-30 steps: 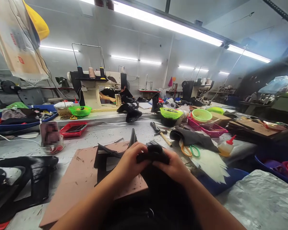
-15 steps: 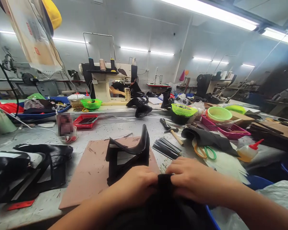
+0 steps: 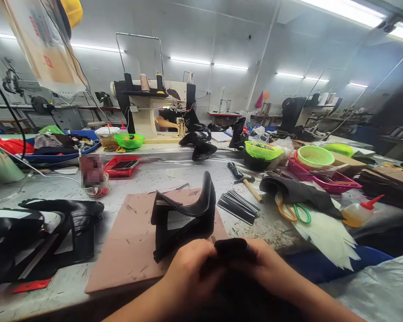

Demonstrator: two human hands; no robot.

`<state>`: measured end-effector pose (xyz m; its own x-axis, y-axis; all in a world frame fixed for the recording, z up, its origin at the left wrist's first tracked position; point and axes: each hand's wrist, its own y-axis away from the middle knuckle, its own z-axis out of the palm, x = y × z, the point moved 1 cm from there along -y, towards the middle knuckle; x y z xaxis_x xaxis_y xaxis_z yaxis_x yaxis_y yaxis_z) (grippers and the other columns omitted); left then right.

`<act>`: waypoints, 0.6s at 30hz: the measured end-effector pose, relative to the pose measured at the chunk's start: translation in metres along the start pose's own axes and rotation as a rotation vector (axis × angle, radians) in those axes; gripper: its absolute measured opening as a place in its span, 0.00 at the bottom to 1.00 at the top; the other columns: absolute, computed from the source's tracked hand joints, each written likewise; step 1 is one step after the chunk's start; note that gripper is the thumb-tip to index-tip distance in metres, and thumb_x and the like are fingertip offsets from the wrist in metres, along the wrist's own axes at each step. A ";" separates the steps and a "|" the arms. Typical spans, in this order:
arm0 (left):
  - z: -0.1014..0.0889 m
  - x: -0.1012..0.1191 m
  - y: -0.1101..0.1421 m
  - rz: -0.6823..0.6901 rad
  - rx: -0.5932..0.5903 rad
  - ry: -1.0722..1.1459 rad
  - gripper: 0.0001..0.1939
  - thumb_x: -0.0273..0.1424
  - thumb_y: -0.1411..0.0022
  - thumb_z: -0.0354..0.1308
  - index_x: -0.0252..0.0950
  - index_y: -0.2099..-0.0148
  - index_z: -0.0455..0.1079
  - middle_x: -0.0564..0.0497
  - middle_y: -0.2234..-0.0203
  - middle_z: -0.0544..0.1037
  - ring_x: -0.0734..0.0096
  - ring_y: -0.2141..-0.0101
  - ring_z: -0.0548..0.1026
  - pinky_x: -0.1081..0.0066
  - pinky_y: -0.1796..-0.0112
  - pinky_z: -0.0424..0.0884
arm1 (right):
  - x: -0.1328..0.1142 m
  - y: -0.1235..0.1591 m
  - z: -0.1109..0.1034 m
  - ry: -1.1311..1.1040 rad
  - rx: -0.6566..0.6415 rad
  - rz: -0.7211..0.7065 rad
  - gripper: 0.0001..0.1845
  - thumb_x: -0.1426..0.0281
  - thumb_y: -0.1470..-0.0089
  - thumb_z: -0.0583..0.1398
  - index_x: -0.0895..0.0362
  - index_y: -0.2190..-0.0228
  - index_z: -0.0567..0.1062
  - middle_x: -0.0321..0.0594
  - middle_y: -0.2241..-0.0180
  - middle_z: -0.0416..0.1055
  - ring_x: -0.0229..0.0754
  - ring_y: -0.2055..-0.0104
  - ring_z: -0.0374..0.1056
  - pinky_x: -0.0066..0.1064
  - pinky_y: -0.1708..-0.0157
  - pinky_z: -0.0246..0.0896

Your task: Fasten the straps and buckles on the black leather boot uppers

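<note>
Both my hands meet low at the table's near edge, closed around a black piece of material (image 3: 233,248). My left hand (image 3: 191,270) grips its left side and my right hand (image 3: 267,268) its right side. Just beyond them a curled black leather upper (image 3: 188,214) stands on a pinkish-brown cutting board (image 3: 121,241). A bundle of thin black strips (image 3: 238,205) lies to the right of the board.
A hammer (image 3: 245,181), scissors with orange and green handles (image 3: 293,212) and a glue bottle (image 3: 359,212) lie to the right, with coloured baskets (image 3: 315,156) behind. Black leather pieces (image 3: 36,228) pile at left. Another person works at a sewing machine (image 3: 147,107) beyond.
My hands with the black piece dropped lower and nearer to me. The view tilted down slightly, showing more of the table and the curled upper.
</note>
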<state>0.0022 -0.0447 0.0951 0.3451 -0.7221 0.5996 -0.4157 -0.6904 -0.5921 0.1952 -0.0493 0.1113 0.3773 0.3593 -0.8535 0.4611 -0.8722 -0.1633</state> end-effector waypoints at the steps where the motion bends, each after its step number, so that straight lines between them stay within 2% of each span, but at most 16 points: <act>1: -0.009 -0.009 0.001 -0.079 0.032 0.062 0.07 0.30 0.49 0.58 0.37 0.65 0.65 0.51 0.72 0.73 0.71 0.72 0.70 0.74 0.70 0.65 | 0.000 -0.001 -0.006 0.011 -0.029 0.017 0.08 0.68 0.51 0.57 0.56 0.68 0.75 0.37 0.69 0.74 0.44 0.65 0.69 0.33 0.63 0.64; 3: -0.033 -0.035 -0.003 -0.312 0.163 0.185 0.10 0.35 0.48 0.57 0.37 0.63 0.66 0.50 0.70 0.73 0.70 0.69 0.71 0.73 0.69 0.67 | 0.003 -0.005 -0.029 0.079 -0.068 0.072 0.09 0.70 0.53 0.58 0.55 0.67 0.75 0.36 0.68 0.75 0.45 0.64 0.70 0.33 0.62 0.64; 4: -0.044 -0.049 -0.007 -0.461 0.230 0.247 0.10 0.37 0.45 0.53 0.36 0.65 0.67 0.50 0.72 0.73 0.70 0.70 0.71 0.73 0.68 0.67 | 0.008 -0.008 -0.044 0.126 -0.073 0.103 0.09 0.71 0.54 0.58 0.55 0.68 0.75 0.36 0.68 0.75 0.45 0.64 0.70 0.33 0.63 0.64; 5: -0.053 -0.064 -0.012 -0.609 0.214 0.320 0.12 0.39 0.46 0.53 0.35 0.69 0.68 0.50 0.74 0.73 0.69 0.69 0.72 0.73 0.68 0.68 | 0.014 -0.014 -0.060 0.174 -0.073 0.133 0.09 0.71 0.56 0.59 0.55 0.68 0.75 0.36 0.68 0.75 0.45 0.65 0.70 0.33 0.64 0.64; 6: -0.057 -0.077 -0.019 -0.736 0.122 0.402 0.12 0.39 0.49 0.56 0.34 0.70 0.69 0.49 0.74 0.74 0.68 0.69 0.73 0.72 0.68 0.68 | 0.021 -0.021 -0.075 0.222 -0.074 0.164 0.10 0.71 0.57 0.59 0.55 0.69 0.76 0.37 0.69 0.75 0.45 0.66 0.70 0.32 0.66 0.65; 7: -0.057 -0.087 -0.026 -0.812 -0.018 0.491 0.13 0.38 0.52 0.58 0.33 0.70 0.71 0.48 0.73 0.75 0.67 0.68 0.74 0.70 0.65 0.69 | 0.029 -0.031 -0.089 0.265 -0.077 0.192 0.09 0.70 0.58 0.60 0.55 0.70 0.76 0.37 0.70 0.75 0.45 0.67 0.71 0.32 0.68 0.65; 9: -0.046 -0.098 -0.041 -0.788 -0.199 0.587 0.13 0.36 0.54 0.61 0.33 0.67 0.74 0.47 0.69 0.77 0.63 0.64 0.74 0.68 0.61 0.68 | 0.045 -0.056 -0.109 0.349 -0.102 0.235 0.07 0.68 0.60 0.61 0.56 0.74 0.76 0.38 0.74 0.75 0.44 0.72 0.71 0.30 0.74 0.64; 11: -0.027 -0.101 -0.056 -0.636 -0.230 0.585 0.12 0.33 0.56 0.62 0.34 0.66 0.75 0.48 0.68 0.78 0.60 0.61 0.74 0.65 0.57 0.67 | 0.056 -0.086 -0.115 0.414 -0.156 0.225 0.05 0.67 0.62 0.63 0.56 0.78 0.75 0.36 0.78 0.74 0.41 0.77 0.69 0.28 0.78 0.61; 13: -0.008 -0.100 -0.067 -0.517 -0.202 0.556 0.12 0.32 0.59 0.64 0.36 0.67 0.75 0.48 0.69 0.79 0.57 0.61 0.74 0.63 0.56 0.66 | 0.061 -0.114 -0.109 0.439 -0.221 0.203 0.05 0.68 0.66 0.65 0.56 0.83 0.73 0.33 0.83 0.70 0.38 0.81 0.66 0.26 0.81 0.59; 15: 0.004 -0.099 -0.070 -0.467 -0.176 0.545 0.12 0.30 0.64 0.67 0.37 0.71 0.75 0.48 0.71 0.78 0.55 0.61 0.73 0.61 0.54 0.65 | 0.059 -0.137 -0.092 0.435 -0.292 0.190 0.08 0.69 0.70 0.66 0.55 0.87 0.72 0.29 0.88 0.67 0.35 0.85 0.63 0.26 0.82 0.57; 18: 0.002 -0.102 -0.056 -0.441 0.019 0.532 0.10 0.28 0.68 0.68 0.38 0.77 0.72 0.49 0.76 0.77 0.55 0.63 0.73 0.61 0.55 0.66 | 0.045 -0.162 -0.055 0.384 -0.442 0.142 0.09 0.69 0.76 0.68 0.55 0.86 0.73 0.28 0.85 0.69 0.35 0.81 0.66 0.25 0.77 0.61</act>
<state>-0.0085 0.0672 0.0661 0.0170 -0.2569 0.9663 -0.3147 -0.9187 -0.2387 0.1820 0.1263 0.1267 0.6849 0.4157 -0.5984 0.6440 -0.7295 0.2302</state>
